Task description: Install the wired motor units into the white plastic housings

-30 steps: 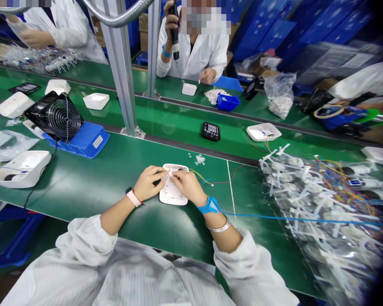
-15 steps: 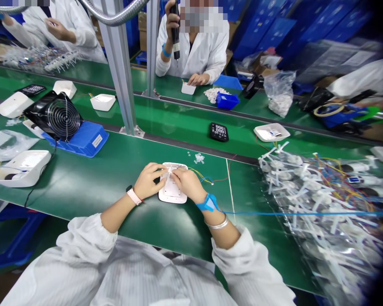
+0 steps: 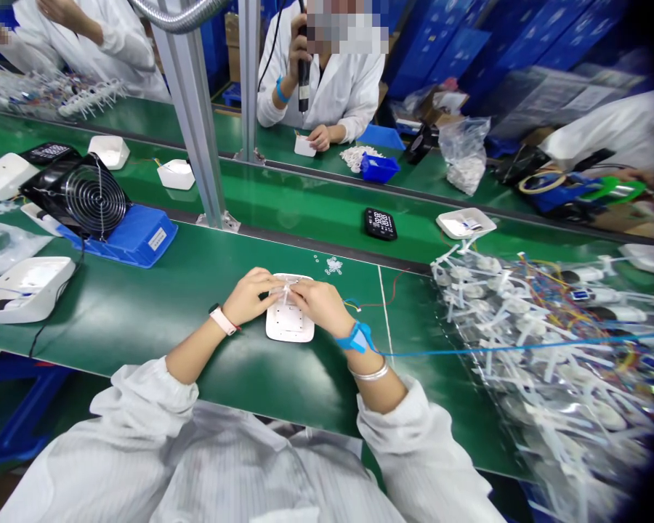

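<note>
A white plastic housing (image 3: 288, 328) with rounded corners lies on the green table in front of me, its inner side up. My left hand (image 3: 251, 298) comes in from the left, thumb and fingers pinched at the housing's upper part. From the right, my right hand (image 3: 323, 306) bends over the same spot with its fingertips closed. Between the fingertips is a small whitish part (image 3: 286, 290), too small and covered to name. Thin coloured wires (image 3: 353, 305) run out beyond my right hand. Several tiny clear rings (image 3: 333, 266) lie just behind the housing.
To the right, bagged white parts with wires (image 3: 545, 349) make a large heap. A black fan (image 3: 95, 200) rests on a blue bin (image 3: 147, 240) at left, near a white shell (image 3: 49, 283). A display unit (image 3: 380, 224) lies on the belt. Opposite, a co-worker (image 3: 327, 87) holds a screwdriver (image 3: 304, 83).
My hands stay at the housing's upper part, with small finger shifts. The view has shifted slightly. The display unit has moved right relative to the table, and the co-worker's lower hand has moved.
</note>
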{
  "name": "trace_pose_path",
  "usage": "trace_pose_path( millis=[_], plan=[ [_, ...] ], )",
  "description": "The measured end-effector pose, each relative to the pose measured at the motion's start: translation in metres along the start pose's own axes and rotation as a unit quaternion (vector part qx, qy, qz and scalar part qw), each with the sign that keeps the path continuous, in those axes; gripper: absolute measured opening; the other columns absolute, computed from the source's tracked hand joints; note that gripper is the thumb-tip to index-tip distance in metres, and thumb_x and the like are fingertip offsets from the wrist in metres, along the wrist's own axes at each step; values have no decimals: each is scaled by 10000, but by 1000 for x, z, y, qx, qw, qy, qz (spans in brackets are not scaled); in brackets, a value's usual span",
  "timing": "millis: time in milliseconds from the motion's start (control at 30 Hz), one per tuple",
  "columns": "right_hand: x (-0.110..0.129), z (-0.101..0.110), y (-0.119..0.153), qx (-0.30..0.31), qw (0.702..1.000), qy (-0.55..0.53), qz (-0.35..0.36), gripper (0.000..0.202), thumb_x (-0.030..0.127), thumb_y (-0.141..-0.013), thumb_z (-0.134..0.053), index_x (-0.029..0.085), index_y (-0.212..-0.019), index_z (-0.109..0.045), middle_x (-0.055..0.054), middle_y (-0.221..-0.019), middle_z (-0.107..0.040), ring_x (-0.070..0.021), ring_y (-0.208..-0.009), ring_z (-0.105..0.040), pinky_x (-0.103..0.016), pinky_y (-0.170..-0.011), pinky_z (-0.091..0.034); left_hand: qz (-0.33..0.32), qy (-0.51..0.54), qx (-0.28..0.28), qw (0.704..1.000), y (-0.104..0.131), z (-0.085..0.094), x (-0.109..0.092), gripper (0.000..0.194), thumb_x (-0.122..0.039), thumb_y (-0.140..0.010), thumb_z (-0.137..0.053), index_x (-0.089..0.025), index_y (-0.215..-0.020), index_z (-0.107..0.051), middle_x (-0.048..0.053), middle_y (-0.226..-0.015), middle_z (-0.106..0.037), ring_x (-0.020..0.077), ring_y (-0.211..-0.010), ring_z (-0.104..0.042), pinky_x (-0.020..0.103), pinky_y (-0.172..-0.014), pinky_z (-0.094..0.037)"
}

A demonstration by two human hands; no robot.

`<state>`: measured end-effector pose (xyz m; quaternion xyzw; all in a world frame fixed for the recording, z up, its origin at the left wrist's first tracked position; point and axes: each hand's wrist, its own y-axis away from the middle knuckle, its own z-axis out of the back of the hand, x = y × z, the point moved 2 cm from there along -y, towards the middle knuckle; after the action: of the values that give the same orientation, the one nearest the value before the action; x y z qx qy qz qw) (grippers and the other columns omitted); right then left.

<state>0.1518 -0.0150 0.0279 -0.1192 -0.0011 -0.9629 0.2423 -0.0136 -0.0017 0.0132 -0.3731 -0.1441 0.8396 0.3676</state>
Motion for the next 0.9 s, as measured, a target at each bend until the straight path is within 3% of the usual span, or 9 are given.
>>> trace_pose_path(
  millis=[267, 400, 667, 900],
  plan=[
    [-15, 6, 4, -60, 996, -9, 71, 198, 322, -869, -519, 183, -890, -658, -57, -864, -605, -171, -827, -517, -273, -710, -361, -57, -47, 75, 994, -8, 10, -1, 152, -238, -830, -528, -190, -907, -649, 43, -886, -679, 189, -847, -560, 332, -786, -437],
    [-25, 11, 16, -110, 993, 18, 43, 205, 341, -843, -553, 162, -775, -629, -66, -868, -558, -190, -814, -475, -311, -720, -334, -47, -104, 77, 990, -1, 16, 6, 124, -256, -814, -541, -176, -827, -634, 46, -844, -669, 203, -840, -550, 335, -744, -417],
    [-14, -4, 16, -102, 991, 86, 19, 238, 385, -809, -581, 158, -878, -605, -94, -956, -529, -235, -872, -429, -346, -710, -302, -35, -62, 76, 995, 4, 14, 18, 134, -263, -834, -543, -187, -862, -649, 64, -982, -640, 215, -959, -522, 367, -843, -420],
    [-14, -12, 14, -110, 986, 124, 12, 156, 260, -855, -508, 151, -911, -604, -107, -977, -564, -245, -894, -436, -379, -766, -288, -40, -29, 78, 996, 5, 12, 20, 153, -274, -851, -523, -196, -869, -653, 71, -1000, -638, 217, -972, -534, 389, -873, -428]
  ],
)
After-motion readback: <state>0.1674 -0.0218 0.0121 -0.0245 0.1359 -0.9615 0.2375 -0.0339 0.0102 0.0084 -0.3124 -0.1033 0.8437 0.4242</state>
